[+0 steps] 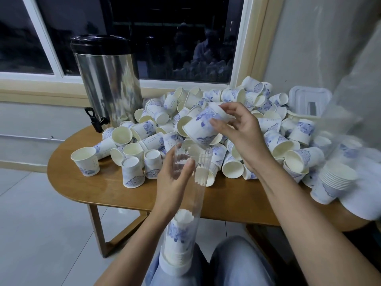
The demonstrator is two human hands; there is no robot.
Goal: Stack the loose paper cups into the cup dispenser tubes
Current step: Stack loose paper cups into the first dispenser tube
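Observation:
A clear plastic dispenser tube stands tilted on my lap, its open top near the table's front edge. My left hand grips the tube near its top. Inside its lower part sits a stack of nested white-and-blue paper cups. My right hand holds one paper cup, mouth down and tilted, just above the tube's opening. A big heap of loose paper cups covers the wooden table.
A steel drinks urn with a black tap stands at the table's back left. A nested stack of cups lies at the right edge beside clear plastic wrap. A white lidded container sits at the back right, under the window.

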